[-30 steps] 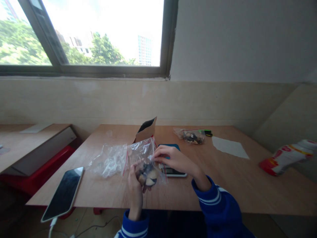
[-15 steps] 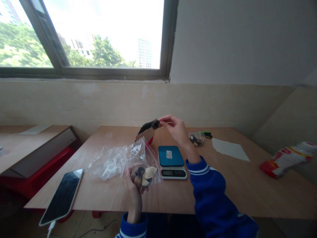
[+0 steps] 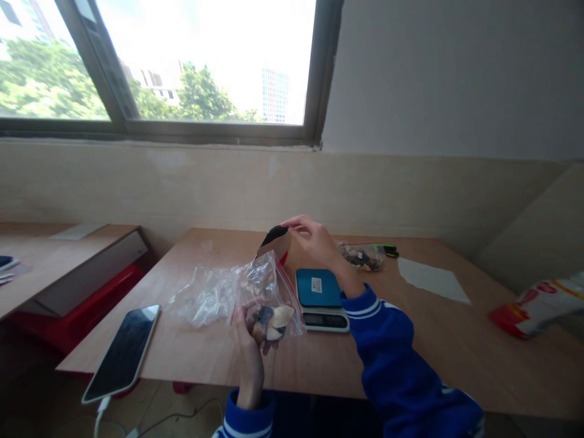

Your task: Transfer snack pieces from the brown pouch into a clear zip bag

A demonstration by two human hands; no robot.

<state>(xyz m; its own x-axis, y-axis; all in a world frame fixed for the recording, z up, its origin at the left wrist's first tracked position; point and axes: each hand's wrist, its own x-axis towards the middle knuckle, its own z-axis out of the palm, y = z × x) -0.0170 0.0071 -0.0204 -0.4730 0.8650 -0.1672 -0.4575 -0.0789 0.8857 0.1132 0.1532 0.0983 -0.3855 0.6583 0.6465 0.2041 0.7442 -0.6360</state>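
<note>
My left hand grips a clear zip bag with a red seal line, holding a small clump of dark and pale pieces in its bottom corner. My right hand reaches forward over the wooden table to the open top of a brown paper pouch, fingers pinched at its dark mouth; anything between them is hidden. A small scale with a blue platform sits between both hands.
A pile of empty clear bags lies left of the held bag. A phone with a cable overhangs the front-left edge. A filled bag, white paper and a red-white packet lie further right.
My right hand left the zip bag's opening, carried a dark piece up to the brown pouch, and now sits pinched at the pouch's mouth. The left hand kept holding the bag.
</note>
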